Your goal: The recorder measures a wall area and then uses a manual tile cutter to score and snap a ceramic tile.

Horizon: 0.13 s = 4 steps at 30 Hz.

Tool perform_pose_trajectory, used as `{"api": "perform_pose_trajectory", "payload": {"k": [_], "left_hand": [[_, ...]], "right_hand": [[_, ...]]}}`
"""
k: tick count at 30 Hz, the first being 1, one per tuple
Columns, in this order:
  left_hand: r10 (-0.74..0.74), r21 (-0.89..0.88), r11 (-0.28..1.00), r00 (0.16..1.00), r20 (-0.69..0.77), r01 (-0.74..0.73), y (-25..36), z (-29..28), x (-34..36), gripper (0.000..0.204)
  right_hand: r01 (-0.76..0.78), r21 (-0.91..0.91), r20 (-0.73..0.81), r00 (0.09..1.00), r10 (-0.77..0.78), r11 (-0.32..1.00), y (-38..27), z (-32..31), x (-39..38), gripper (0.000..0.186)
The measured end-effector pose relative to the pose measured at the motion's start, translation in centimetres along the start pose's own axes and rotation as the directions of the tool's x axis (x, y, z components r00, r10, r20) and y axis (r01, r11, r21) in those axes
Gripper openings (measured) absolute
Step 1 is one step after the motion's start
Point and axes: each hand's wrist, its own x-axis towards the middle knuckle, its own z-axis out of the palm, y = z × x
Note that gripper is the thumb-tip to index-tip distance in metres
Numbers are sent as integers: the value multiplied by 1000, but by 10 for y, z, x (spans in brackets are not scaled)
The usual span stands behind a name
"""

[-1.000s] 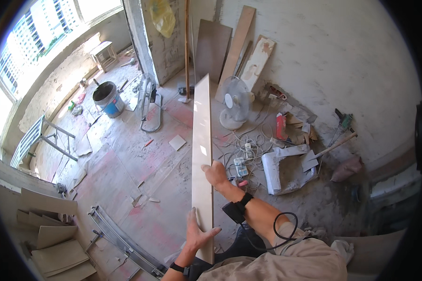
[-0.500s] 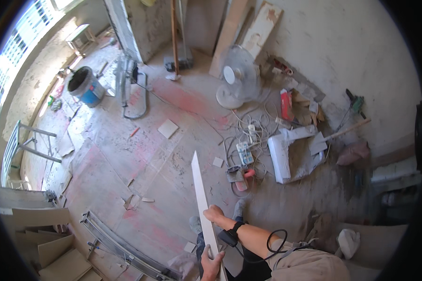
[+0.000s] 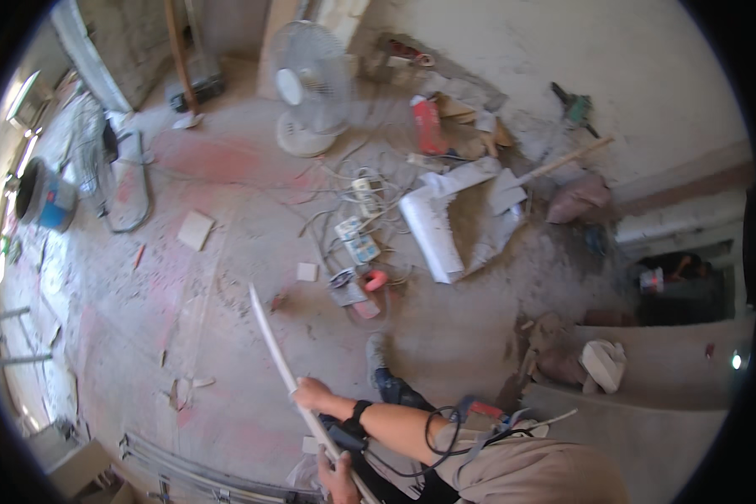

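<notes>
A long, narrow white strip (image 3: 275,349) with a pointed far end slants up and to the left over the floor, turned nearly edge-on. My right hand (image 3: 312,393) is closed round its middle. Lower down, my left hand (image 3: 338,477) grips the strip close to its near end, which runs out of the picture at the bottom. A dark strap with a black box and cable sits on my right wrist. One of my shoes (image 3: 378,353) shows on the floor beyond my right forearm.
A power strip (image 3: 359,239) in tangled cables and a grinder-like tool (image 3: 354,294) lie ahead. Beyond stand a fan (image 3: 311,88) and a broom (image 3: 181,63). White packaging (image 3: 437,227) lies right; a bucket (image 3: 46,193) stands left. Metal rails (image 3: 202,470) lie lower left.
The view has swung to the right, bringing a low wall and an opening into sight. The strip has turned from its broad face toward its edge and leans further left. Both hands keep their hold.
</notes>
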Motion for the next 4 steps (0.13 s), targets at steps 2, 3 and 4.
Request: {"api": "perform_pose_trajectory", "payload": {"k": [2, 3, 4], "left_hand": [[-86, -149, 985, 996, 23, 88, -8, -4, 3, 68], [-45, -214, 975, 997, 68, 59, -25, -11, 9, 70], [-5, -279, 960, 993, 115, 37, -51, -24, 20, 72]], "right_hand": [[222, -276, 112, 974, -199, 935, 4, 3, 6, 35], [108, -202, 80, 992, -94, 973, 6, 5, 9, 31], [-9, -119, 51, 999, 15, 993, 6, 7, 11, 29]]}}
